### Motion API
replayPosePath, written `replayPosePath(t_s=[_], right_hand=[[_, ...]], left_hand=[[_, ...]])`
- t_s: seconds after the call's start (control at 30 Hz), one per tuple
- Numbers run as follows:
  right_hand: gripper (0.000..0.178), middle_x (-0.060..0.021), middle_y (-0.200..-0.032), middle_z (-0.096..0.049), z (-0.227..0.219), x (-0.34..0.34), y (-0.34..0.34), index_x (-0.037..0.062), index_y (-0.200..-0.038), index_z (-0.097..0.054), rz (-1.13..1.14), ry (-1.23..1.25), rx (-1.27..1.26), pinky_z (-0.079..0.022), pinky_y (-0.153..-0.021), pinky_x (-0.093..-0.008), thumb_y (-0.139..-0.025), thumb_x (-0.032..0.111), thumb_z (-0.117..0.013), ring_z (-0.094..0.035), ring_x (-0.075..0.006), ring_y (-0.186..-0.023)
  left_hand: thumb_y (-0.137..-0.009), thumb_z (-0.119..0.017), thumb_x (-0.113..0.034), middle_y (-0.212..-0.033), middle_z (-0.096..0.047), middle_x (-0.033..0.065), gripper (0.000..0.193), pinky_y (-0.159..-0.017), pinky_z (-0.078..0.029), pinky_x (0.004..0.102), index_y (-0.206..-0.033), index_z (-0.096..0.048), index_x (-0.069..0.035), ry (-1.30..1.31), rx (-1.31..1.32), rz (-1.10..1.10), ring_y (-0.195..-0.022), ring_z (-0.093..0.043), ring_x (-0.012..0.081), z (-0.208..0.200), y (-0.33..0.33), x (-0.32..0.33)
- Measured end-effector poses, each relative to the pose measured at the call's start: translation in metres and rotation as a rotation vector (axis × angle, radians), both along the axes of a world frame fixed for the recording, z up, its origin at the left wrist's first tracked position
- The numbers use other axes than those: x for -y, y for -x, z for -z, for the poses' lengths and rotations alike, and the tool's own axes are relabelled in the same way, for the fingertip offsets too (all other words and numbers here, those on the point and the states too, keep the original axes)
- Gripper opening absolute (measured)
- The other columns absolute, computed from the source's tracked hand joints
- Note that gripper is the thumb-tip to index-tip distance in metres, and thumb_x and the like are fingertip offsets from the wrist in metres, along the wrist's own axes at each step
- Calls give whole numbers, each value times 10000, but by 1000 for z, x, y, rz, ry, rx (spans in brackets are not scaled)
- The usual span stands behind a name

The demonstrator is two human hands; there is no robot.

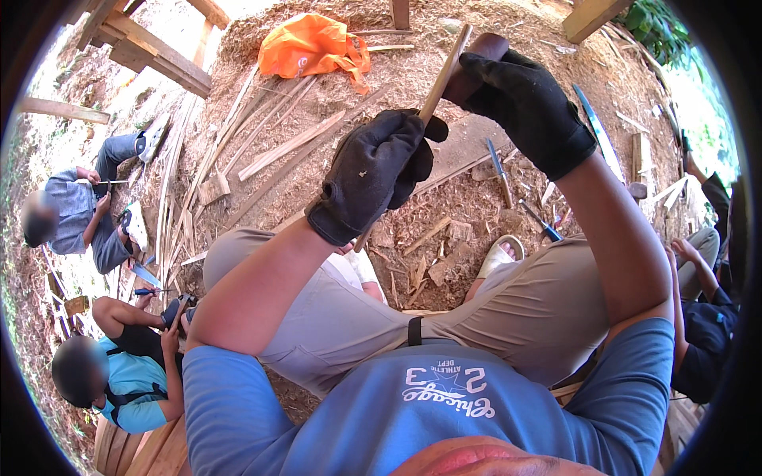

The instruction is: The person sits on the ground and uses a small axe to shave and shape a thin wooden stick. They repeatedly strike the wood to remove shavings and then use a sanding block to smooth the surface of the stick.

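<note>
Both my hands wear black gloves and are raised in front of me, over the ground. My left hand (373,174) is closed around a slim, pale wooden stick (441,79). The stick slants up and to the right, and its lower end shows below that glove. My right hand (530,107) grips a dark brown, curved piece (479,65) and holds it against the stick's upper part. Whether this piece is sandpaper or something stiffer I cannot tell. The glove hides much of it.
Shavings and wooden strips (290,147) cover the ground, with an orange bag (305,47) beyond. To the right lie a knife (500,173), a blue-handled tool (543,222), a long blade (599,131) and a hammer (637,190). People sit at left and right. Beams (155,55) stand far left.
</note>
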State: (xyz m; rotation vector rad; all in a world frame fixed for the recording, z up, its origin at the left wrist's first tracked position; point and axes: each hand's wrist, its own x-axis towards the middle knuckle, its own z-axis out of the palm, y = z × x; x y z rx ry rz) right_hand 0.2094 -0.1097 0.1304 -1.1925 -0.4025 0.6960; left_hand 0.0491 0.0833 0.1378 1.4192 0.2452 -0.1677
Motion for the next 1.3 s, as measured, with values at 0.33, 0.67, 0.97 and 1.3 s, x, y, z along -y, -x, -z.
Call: replayPosePath(t_s=[0.33, 0.67, 0.97, 1.3], right_hand=[[290, -86, -1099, -725, 6, 13, -8, 0, -1175, -702, -20, 117, 148, -577, -826, -318, -997, 210, -611, -694, -183, -954], [320, -94, -1147, -715, -9, 6, 3, -20, -1284, -651, -107, -18, -94, -579, -866, -370, -990, 106, -647, -698, -217, -1001], [123, -164, -1076, -661, 17, 10, -12, -32, -899, -650, -178, -42, 588, -626, -826, -403, -866, -54, -767, -713, -232, -1021], [351, -133, -1279, -661, -7, 6, -1, -25, -1319, -605, -275, -59, 53, -554, -1035, -389, -1056, 189, -515, -691, -259, -1140]], left_hand=[[-1118, -484, -297, -728, -560, -17, 341, -435, -304, 214, -1214, -679, -34, -8, 11, -11, -505, -394, 30, 1, -2, 0], [-1109, -483, -297, -735, -580, -14, 348, -463, -325, 205, -1198, -686, -29, -106, 73, -27, -516, -415, 28, 2, -2, 1], [-1121, -464, -273, -746, -583, -21, 326, -464, -311, 210, -1199, -679, -41, -51, 39, -21, -528, -403, 27, 7, -9, -4], [-1131, -468, -272, -744, -567, -34, 322, -451, -291, 210, -1199, -688, -46, -32, -9, -55, -522, -384, 26, 9, -8, -8]])
